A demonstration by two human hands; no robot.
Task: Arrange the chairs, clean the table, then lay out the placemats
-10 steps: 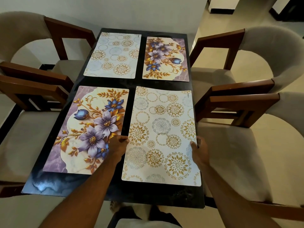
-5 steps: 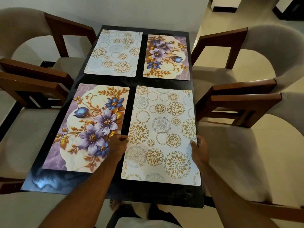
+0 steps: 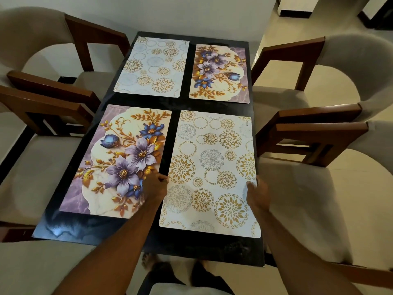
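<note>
Four placemats lie flat on a black table (image 3: 106, 231). The near right one, a white mat with gold circles (image 3: 210, 169), has my left hand (image 3: 156, 186) pinching its left edge and my right hand (image 3: 257, 193) gripping its right edge. To its left lies a mat with purple flowers (image 3: 123, 160). At the far end sit another gold-circle mat (image 3: 152, 67) and another flower mat (image 3: 220, 73).
Beige cushioned chairs with brown wooden frames stand along both long sides: two on the left (image 3: 42, 165) and two on the right (image 3: 319, 128). A white wall rises behind the table's far end. My feet show under the near edge.
The gold-circle mat has slid slightly between my hands; both hands stay on its side edges. The view has tipped down a little.
</note>
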